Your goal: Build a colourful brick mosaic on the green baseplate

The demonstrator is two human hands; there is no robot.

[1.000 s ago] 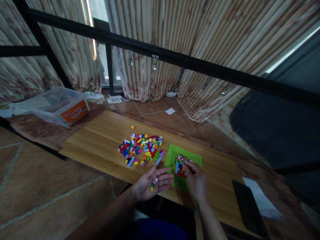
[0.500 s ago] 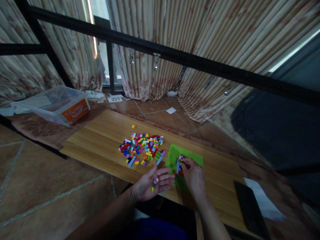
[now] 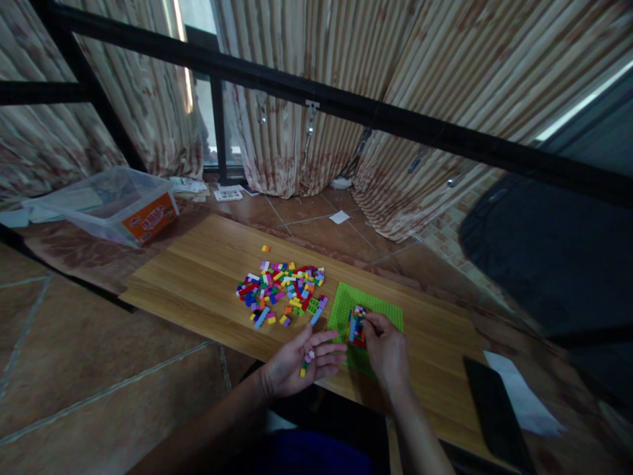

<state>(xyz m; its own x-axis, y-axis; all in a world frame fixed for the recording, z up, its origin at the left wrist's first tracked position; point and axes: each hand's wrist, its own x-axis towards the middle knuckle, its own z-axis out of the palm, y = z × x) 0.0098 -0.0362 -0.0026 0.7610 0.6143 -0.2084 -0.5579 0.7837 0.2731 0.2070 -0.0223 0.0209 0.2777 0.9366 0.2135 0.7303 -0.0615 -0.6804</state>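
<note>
My left hand [image 3: 301, 359] is palm up with its fingers stretched out, and a few small building bricks [image 3: 307, 361], pink, white, green and yellow, rest in it. Beside it lies a green baseplate [image 3: 386, 307]. On that plate stands a block of joined bricks [image 3: 357, 326] in blue, red, white and other colours. Thumb and fingertips of my right hand [image 3: 386, 346] are pinched together at the right edge of this block; whatever is between them is hidden.
A pile of loose colourful bricks [image 3: 281, 290] spreads on the wooden table [image 3: 198, 264]. Behind it at the left stands a clear plastic bin [image 3: 109, 211]. A dark flat object [image 3: 494, 409] and white paper [image 3: 521, 396] lie at the right end. A black rail [image 3: 346, 112] crosses behind.
My right hand has shifted slightly right across the brick block, so more of its top shows. The left hand stays almost still with the bricks in its palm.
</note>
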